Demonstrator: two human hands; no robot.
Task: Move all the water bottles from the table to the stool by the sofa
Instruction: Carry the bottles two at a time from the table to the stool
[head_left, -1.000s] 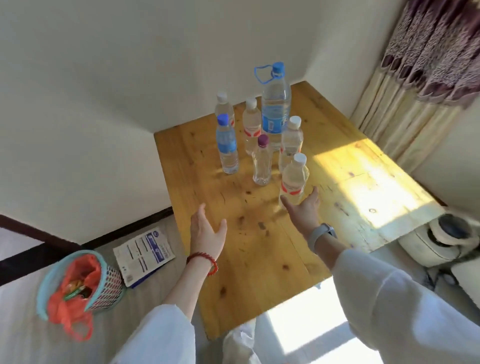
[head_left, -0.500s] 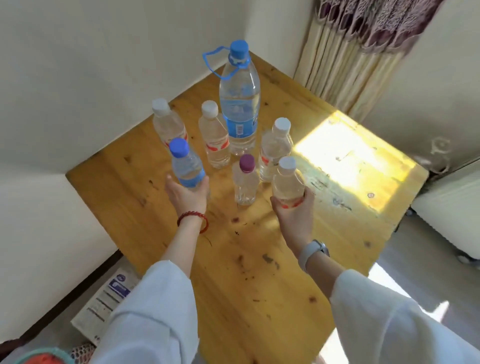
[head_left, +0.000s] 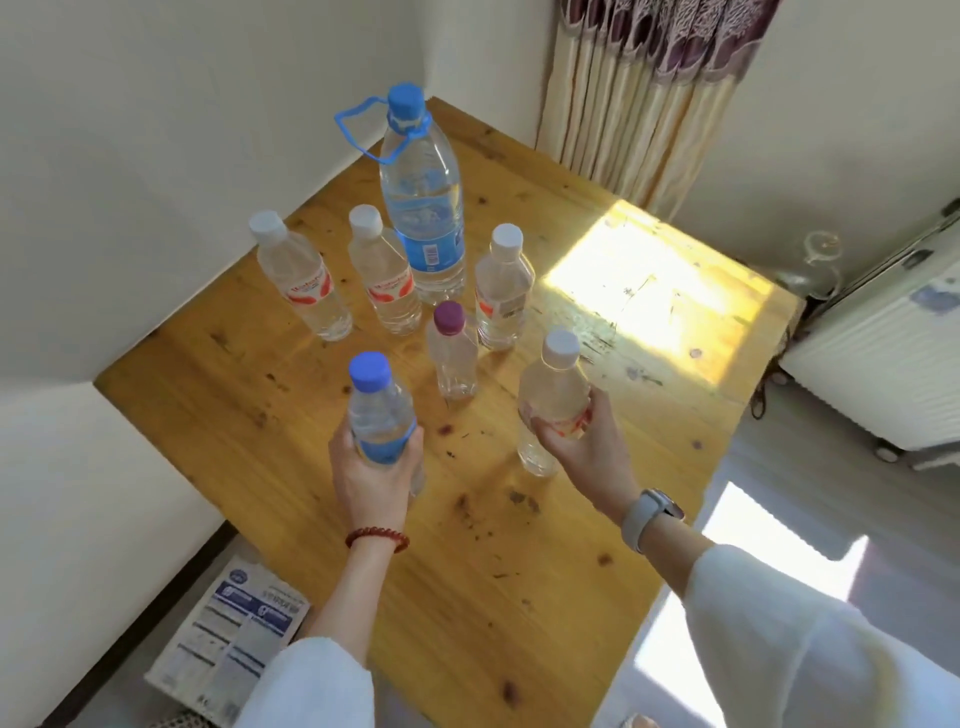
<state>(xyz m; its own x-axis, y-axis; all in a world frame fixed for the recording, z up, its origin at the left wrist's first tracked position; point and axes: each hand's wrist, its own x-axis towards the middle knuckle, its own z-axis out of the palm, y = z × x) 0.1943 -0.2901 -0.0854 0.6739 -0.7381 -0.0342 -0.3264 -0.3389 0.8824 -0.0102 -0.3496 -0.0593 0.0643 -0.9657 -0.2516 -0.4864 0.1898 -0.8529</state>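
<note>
Bottles fill both our hands: our left hand (head_left: 371, 475) grips the blue-capped bottle (head_left: 382, 415) around its label, and our right hand (head_left: 582, 441) grips a white-capped bottle (head_left: 550, 400) at its red band, both near the wooden surface (head_left: 519, 571). Whether either bottle touches the wood, we cannot tell. Five more stand farther back: the purple-capped bottle (head_left: 453, 353), three white-capped ones (head_left: 304, 280) (head_left: 384, 275) (head_left: 504, 291), and the tall bottle with the blue carry loop (head_left: 423, 202).

Both hands (head_left: 371, 470) (head_left: 582, 441) forward, fingers (head_left: 550, 428) curled.
</note>
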